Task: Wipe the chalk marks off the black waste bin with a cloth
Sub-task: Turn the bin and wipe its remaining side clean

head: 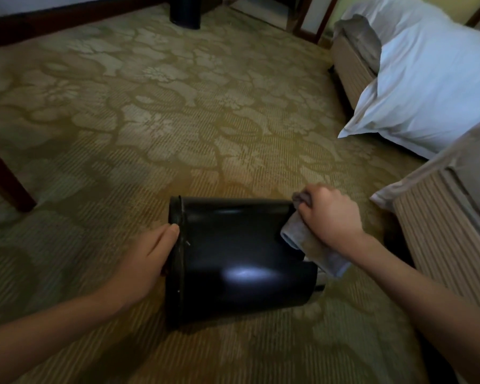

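The glossy black waste bin, judged light and slippery, is gripped at its rim by the left hand. A limp grey cloth is clenched in the curled fingers of the right hand.

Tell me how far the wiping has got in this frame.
Done: the glossy black cylindrical waste bin lies on its side on the patterned carpet, and its upward face shows no chalk, only glare. In hand: the left hand holds the rim while the right hand grips a grey cloth against the base end. Left: hidden sides can't be checked.
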`<state>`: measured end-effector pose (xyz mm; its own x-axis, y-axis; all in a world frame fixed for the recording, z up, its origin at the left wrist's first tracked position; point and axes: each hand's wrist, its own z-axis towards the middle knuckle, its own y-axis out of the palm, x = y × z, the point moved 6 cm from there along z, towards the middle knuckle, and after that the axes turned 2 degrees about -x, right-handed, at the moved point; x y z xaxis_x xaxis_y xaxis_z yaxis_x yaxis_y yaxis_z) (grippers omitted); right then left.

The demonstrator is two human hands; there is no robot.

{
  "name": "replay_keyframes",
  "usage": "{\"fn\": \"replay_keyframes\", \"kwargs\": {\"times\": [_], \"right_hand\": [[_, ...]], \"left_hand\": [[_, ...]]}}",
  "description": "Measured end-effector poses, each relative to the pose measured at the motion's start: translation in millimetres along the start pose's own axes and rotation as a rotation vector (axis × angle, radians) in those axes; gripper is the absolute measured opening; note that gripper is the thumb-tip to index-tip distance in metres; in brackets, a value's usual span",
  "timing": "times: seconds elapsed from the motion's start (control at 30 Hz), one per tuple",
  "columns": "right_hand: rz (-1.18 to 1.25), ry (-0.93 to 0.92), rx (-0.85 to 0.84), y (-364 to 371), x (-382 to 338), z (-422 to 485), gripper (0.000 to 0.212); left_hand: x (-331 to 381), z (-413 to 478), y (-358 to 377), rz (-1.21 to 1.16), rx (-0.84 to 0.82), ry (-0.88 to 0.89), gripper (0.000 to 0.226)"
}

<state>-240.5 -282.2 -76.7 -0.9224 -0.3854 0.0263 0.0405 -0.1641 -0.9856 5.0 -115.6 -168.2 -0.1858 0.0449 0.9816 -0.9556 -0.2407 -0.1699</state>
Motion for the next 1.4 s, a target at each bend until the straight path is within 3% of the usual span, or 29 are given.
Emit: {"fn": "replay_keyframes", "kwargs": {"times": [0.1, 0.27, 0.4, 0.57, 0.67, 0.8, 0.87, 0.93, 1.03, 1.13, 1.23, 1.33, 1.4], "right_hand": [[0.071, -0.126, 0.092, -1.1, -57.8, -15.9, 0.016], [0.245, -0.419, 0.084, -5.8, -189.5, -47.5, 0.017], [0.155, -0.523, 0.086, -10.2, -178.8, -65.1, 0.020], [0.091, -0.138, -0.069, -6.1, -18.0, -38.0, 0.015], [0.485, 0.057, -0.194, -8.4, 57.9, -31.5, 0.013], [1.041, 0.365, -0.162, -13.6, 100.1, -38.8, 0.015], [0.924, 0.301, -0.101, -24.8, 79.5, -41.3, 0.014], [0.668, 0.051, -0.033, -36.5, 18.1, -49.1, 0.016], [0.431, -0.352, 0.019, -34.2, -110.0, -80.9, 0.015], [0.238, -0.569, 0.060, -20.7, -187.8, -103.0, 0.018], [0.141, -0.523, 0.040, -12.1, -157.3, -92.1, 0.016], [0.056, -0.265, -0.025, -0.4, -55.2, -72.1, 0.014], [0.007, -0.062, -0.156, 0.0, 10.9, -62.0, 0.020]], "left_hand": [[0.0, -16.2, 6.5, 0.017, -0.064, 0.009, 0.040], [-2.2, -41.6, 8.2, 0.202, -0.048, 0.123, 0.036], [-15.5, -59.5, 9.8, 0.287, -0.133, -0.001, 0.028], [-1.1, -80.1, 13.5, 0.304, -0.205, 0.021, 0.033], [6.0, -86.3, 13.9, 0.238, -0.284, 0.028, 0.038], [15.0, -74.6, 2.6, -0.031, -0.133, -0.108, 0.035], [19.4, -67.0, 3.0, -0.058, -0.114, -0.158, 0.031], [20.8, -64.4, 8.7, -0.072, -0.137, -0.183, 0.034], [17.2, -68.2, 12.1, -0.047, -0.038, -0.198, 0.032], [20.4, -74.0, 14.5, -0.070, 0.011, -0.225, 0.033], [27.7, -79.7, 15.6, -0.119, -0.017, -0.244, 0.025], [25.4, -89.9, 17.6, -0.083, -0.079, -0.287, 0.040], [22.1, -97.6, 17.2, -0.021, -0.125, -0.297, 0.041]]}}
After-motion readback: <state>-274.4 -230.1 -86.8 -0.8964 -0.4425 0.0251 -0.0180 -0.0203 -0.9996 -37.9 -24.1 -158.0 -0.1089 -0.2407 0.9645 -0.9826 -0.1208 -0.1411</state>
